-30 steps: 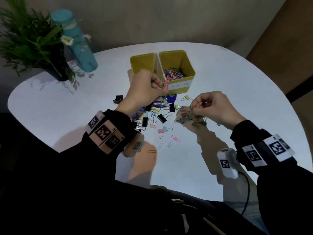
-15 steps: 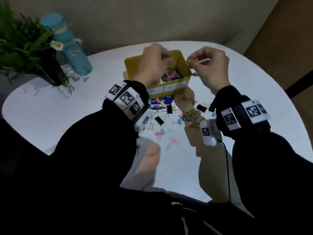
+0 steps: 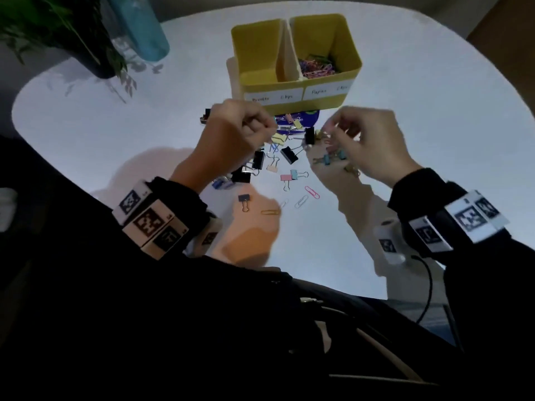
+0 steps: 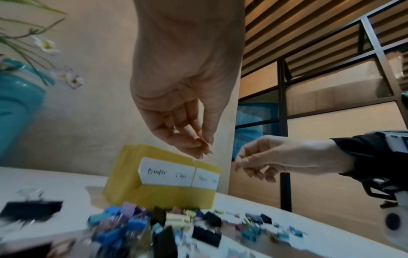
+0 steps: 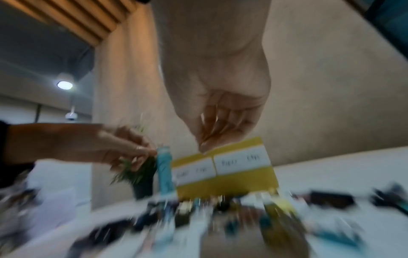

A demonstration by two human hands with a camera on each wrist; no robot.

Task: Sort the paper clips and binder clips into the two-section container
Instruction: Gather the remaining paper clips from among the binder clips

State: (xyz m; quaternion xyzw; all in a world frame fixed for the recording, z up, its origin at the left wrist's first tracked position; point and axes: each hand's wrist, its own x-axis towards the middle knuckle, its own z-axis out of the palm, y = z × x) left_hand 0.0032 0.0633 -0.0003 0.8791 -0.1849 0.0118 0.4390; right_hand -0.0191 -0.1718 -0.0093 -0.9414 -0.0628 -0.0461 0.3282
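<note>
A yellow two-section container (image 3: 318, 105) stands at the far middle of the white table, labelled "Binder Clips" on the left and "Paper Clips" on the right. Coloured paper clips (image 3: 317, 66) lie in its right section. A pile of binder clips (image 3: 289, 154) and a few loose paper clips (image 3: 312, 193) lie in front of it. My left hand (image 3: 260, 128) hovers over the pile's left side with its fingertips bunched and nothing visible between them (image 4: 198, 150). My right hand (image 3: 335, 131) hovers over the right side, its fingers curled and blurred (image 5: 205, 143), and no clip shows in it.
A potted plant (image 3: 72, 33) and a teal bottle (image 3: 142, 30) stand at the far left. A dark blue flat item (image 3: 307, 116) lies under clips at the container's front. A black cable (image 3: 428, 285) hangs near my right wrist, at the table's near edge.
Both hands were over the container half a second ago; they have come back toward me and down over the pile. The clips they pinched earlier no longer show.
</note>
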